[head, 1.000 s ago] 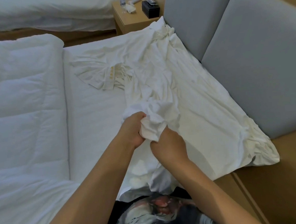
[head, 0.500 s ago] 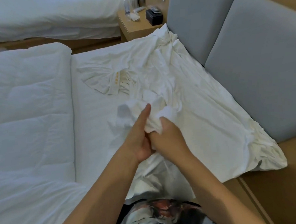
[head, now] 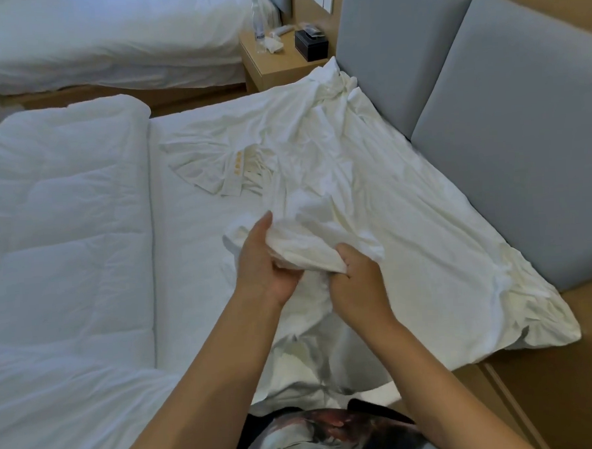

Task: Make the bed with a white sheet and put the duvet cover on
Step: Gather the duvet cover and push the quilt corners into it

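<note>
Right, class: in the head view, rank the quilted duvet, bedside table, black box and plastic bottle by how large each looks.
1. quilted duvet, also nearest the camera.
2. bedside table.
3. black box.
4. plastic bottle, taller but thinner than the box, so these two are close.

Two beds: near bed, far bed. Two grey headboard panels. One duvet, one crumpled white cloth, one nightstand (bearing one bottle and one black box).
</note>
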`<control>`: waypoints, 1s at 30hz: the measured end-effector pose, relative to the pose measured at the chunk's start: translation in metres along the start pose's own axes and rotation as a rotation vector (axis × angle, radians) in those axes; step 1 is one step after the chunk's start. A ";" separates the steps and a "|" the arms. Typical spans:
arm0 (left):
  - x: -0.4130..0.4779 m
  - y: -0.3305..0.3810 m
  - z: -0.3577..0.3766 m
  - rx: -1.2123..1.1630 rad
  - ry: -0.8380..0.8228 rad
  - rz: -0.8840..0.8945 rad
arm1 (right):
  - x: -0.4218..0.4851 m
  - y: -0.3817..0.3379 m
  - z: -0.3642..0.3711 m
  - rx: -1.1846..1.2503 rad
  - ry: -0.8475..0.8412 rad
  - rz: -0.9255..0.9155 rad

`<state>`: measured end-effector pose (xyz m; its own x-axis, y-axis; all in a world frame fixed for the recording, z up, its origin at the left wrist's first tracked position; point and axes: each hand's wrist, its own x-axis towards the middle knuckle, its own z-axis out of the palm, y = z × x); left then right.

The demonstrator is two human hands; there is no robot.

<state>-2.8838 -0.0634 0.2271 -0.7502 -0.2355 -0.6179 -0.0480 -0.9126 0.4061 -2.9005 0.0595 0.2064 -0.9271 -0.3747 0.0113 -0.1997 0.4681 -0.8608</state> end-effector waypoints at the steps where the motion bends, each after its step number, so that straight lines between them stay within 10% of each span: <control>1: -0.005 -0.005 0.000 0.093 0.018 -0.067 | -0.008 -0.004 0.007 0.014 -0.039 -0.018; 7: -0.008 -0.001 -0.021 0.465 0.010 -0.219 | -0.025 -0.004 0.021 0.007 -0.507 0.030; 11: -0.007 0.016 -0.031 0.366 -0.112 -0.214 | -0.012 0.015 0.008 0.273 -0.229 0.153; 17: -0.040 0.022 -0.040 0.331 -0.391 -0.357 | 0.007 0.033 0.017 -0.211 -0.310 0.005; 22: -0.036 0.048 -0.065 0.382 -0.013 0.137 | 0.009 -0.034 0.028 0.030 0.091 -0.164; 25: -0.041 0.052 -0.063 0.447 -0.080 0.247 | -0.006 -0.092 0.060 0.071 -0.086 -0.396; 30: -0.070 0.066 -0.083 0.786 -0.070 0.329 | -0.011 -0.087 0.071 0.049 -0.161 -0.216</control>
<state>-2.7799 -0.1350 0.2409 -0.8441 -0.4027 -0.3541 -0.2448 -0.2981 0.9226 -2.8504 -0.0341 0.2453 -0.8016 -0.5857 0.1199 -0.3681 0.3255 -0.8709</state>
